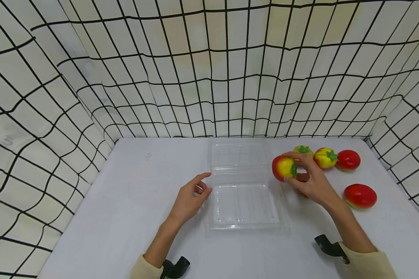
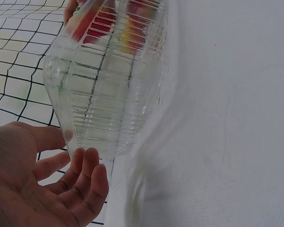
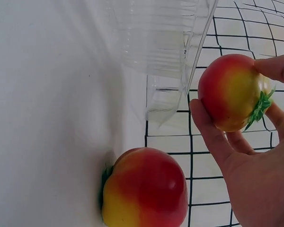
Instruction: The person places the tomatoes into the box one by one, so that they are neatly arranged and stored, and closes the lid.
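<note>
My right hand (image 1: 309, 180) holds a red-and-yellow fruit with a green leafy cap (image 1: 282, 169) above the table, beside the right edge of a clear plastic clamshell box (image 1: 244, 205). In the right wrist view, thumb and fingers (image 3: 210, 135) grip the fruit's sides, its cap facing the palm. The box stands with its lid (image 1: 239, 155) folded back, away from me. My left hand (image 1: 190, 197) is at the box's left edge, fingers loosely bent, fingertips (image 2: 90, 156) right at the rim. Beneath the right hand lies another such fruit (image 3: 144, 189), mostly hidden in the head view.
Behind and right of the right hand lie several more fruits: a yellow one with a green cap (image 1: 325, 158), a red one (image 1: 348, 160) and a nearer red one (image 1: 360, 196). Black netting (image 1: 227, 77) over white walls borders the white table (image 1: 125, 217) on the far side and both flanks.
</note>
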`<action>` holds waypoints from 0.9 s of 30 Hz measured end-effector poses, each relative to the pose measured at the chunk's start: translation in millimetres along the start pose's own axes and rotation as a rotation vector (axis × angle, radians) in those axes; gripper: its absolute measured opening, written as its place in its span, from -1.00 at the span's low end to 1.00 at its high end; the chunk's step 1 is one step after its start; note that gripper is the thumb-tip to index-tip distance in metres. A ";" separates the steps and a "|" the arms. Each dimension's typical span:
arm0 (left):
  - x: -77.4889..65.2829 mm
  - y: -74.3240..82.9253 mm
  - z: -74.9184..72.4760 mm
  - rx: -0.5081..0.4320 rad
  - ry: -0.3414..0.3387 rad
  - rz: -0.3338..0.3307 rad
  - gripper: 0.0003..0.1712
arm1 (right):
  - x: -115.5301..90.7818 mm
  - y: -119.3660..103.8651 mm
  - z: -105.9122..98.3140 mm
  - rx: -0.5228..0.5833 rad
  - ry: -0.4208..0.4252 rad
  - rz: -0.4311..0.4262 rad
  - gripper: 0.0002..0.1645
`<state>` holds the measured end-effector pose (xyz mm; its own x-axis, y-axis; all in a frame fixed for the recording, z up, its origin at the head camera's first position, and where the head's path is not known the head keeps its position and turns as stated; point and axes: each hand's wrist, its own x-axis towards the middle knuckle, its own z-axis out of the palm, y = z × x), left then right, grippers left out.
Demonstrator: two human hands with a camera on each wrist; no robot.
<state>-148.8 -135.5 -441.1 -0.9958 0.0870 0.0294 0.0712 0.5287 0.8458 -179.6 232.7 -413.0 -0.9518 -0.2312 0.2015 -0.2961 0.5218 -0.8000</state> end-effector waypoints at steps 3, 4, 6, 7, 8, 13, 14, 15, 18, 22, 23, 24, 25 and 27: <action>-0.2 0.3 0.1 -0.002 -0.001 -0.002 -0.44 | 2.2 -3.1 3.1 0.003 -0.008 0.014 -0.11; -0.3 0.4 0.1 -0.002 0.000 -0.003 -0.44 | 3.2 -4.4 4.1 0.002 -0.010 0.021 -0.10; -0.2 0.6 0.0 -0.003 0.001 -0.003 -0.44 | 5.5 -6.7 6.2 -0.001 -0.012 0.032 -0.11; -0.2 0.8 -0.1 -0.002 0.001 -0.003 -0.44 | 6.5 -7.7 7.3 -0.002 -0.013 0.038 -0.11; -0.1 0.7 0.0 -0.002 0.002 -0.002 -0.44 | 7.6 -8.5 8.5 0.000 -0.013 0.042 -0.11; -0.4 1.4 0.0 -0.009 -0.003 -0.007 -0.44 | 11.7 -10.3 15.3 0.029 -0.005 0.034 -0.15; -0.4 1.5 0.0 -0.010 -0.004 -0.009 -0.44 | 12.3 -10.2 16.6 0.035 -0.002 0.029 -0.15; -0.5 1.6 0.1 -0.012 -0.006 -0.010 -0.44 | 12.7 -10.3 17.9 0.043 0.001 0.025 -0.16; 0.0 1.1 0.5 -0.015 -0.005 -0.009 -0.44 | 14.1 -11.4 21.6 0.066 0.010 0.008 -0.16; 0.5 0.7 0.9 -0.014 -0.002 -0.006 -0.45 | 16.0 -13.8 26.6 0.060 0.019 -0.006 -0.14; 0.5 0.8 0.9 -0.013 -0.002 -0.006 -0.45 | 16.2 -14.7 27.7 0.052 0.018 -0.009 -0.14; 0.4 0.7 1.1 -0.011 -0.002 -0.002 -0.45 | 16.6 -15.3 28.9 0.038 0.019 -0.008 -0.12; 0.4 0.6 1.0 -0.011 -0.002 -0.003 -0.45 | 16.9 -16.1 30.0 0.030 0.019 -0.007 -0.11; 0.3 0.6 1.1 -0.009 -0.002 -0.003 -0.45 | 17.6 -17.0 32.0 0.016 0.012 -0.001 -0.09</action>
<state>-149.0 -134.3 -441.2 -0.9959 0.0867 0.0259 0.0675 0.5217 0.8505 -188.7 193.5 -413.9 -0.9526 -0.2214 0.2087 -0.2954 0.5089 -0.8086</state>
